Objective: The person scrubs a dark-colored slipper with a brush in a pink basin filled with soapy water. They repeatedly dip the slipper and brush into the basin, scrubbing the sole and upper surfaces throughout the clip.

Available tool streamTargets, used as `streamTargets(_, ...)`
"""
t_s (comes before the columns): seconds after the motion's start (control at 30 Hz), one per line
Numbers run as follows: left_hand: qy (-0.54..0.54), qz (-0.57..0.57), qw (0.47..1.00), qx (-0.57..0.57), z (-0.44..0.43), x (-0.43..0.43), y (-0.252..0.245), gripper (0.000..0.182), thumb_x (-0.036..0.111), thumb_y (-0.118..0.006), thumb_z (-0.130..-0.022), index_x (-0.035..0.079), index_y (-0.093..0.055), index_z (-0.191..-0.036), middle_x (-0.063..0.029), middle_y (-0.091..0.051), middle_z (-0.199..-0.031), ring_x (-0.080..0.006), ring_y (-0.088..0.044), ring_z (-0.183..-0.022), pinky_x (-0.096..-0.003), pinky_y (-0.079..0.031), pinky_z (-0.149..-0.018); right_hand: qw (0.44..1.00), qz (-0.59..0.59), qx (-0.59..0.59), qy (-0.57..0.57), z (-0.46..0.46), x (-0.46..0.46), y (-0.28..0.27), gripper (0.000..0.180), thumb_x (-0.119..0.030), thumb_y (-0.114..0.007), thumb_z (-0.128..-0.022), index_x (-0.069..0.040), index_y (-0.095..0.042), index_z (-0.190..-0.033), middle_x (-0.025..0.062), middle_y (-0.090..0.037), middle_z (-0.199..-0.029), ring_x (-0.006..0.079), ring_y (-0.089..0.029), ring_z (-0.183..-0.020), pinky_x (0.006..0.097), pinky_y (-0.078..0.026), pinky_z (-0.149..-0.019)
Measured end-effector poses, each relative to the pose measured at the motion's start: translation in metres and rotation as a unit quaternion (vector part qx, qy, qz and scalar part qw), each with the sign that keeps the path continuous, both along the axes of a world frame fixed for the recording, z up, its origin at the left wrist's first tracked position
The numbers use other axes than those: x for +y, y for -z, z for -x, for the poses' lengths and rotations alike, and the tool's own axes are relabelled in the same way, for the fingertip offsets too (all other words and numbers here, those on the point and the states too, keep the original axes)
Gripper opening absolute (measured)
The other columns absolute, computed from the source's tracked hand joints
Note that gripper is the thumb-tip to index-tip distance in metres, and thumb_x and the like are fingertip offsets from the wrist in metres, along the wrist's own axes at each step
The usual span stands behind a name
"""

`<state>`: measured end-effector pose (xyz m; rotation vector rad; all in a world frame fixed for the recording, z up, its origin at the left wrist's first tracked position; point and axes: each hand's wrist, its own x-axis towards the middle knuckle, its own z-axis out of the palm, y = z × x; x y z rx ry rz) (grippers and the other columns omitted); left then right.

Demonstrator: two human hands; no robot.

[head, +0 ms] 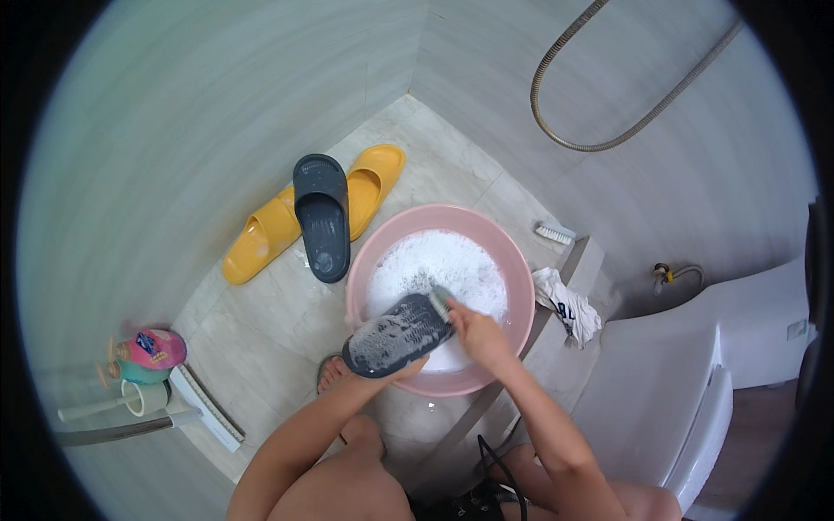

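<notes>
My left hand [412, 368] grips a dark grey slide sandal [397, 335] from beneath, its foam-streaked face turned up towards me. In my right hand [479, 332] is a scrub brush [441, 298], its bristles at the sandal's far right end. Both are over the near part of a pink plastic basin [521, 286] filled with water and white suds [443, 260]. The matching dark grey slide [322, 218] lies on the floor left of the basin, between a yellow slide [264, 238] and a second yellow slide [376, 185]. Water drops show on these slides.
A white brush [555, 232] lies by the right wall. A crumpled white cloth [568, 306] hangs over the low ledge [580, 264], near a white toilet [651, 384]. Pump bottles [156, 350], a toilet-brush holder [144, 397] and a floor squeegee [207, 409] stand left. A shower hose [554, 130] hangs above.
</notes>
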<state>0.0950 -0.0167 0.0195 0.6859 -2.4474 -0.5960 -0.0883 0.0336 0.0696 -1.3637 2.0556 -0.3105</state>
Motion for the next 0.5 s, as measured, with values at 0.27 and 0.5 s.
streamTargets(0.27,-0.023,0.040,0.997,0.060,0.001,0.004,0.025,0.026,0.024,-0.058,-0.078,0.016,-0.067,-0.101,-0.0087,-0.068,-0.093,-0.0294,-0.063,-0.082,-0.0445,-0.049,-0.074,0.996,-0.005,0.090,-0.011,-0.006,-0.015,0.017,0.036,-0.033,-0.042,-0.098,-0.020,-0.055,-0.129,0.0226,-0.065,-0.075,0.0418,-0.063,-0.071,0.0502,-0.050,-0.064)
streamTargets(0.5,-0.006,-0.038,0.997,-0.060,0.004,0.003,0.023,0.032,0.032,-0.052,-0.086,0.010,-0.065,-0.105,-0.0106,-0.067,-0.096,-0.0293,-0.064,-0.090,-0.0440,-0.049,-0.079,0.993,-0.020,0.099,-0.054,-0.013,-0.011,0.005,0.036,-0.032,-0.040,-0.098,-0.023,-0.053,-0.130,0.0203,-0.067,-0.082,0.0403,-0.065,-0.075,0.0514,-0.051,-0.065)
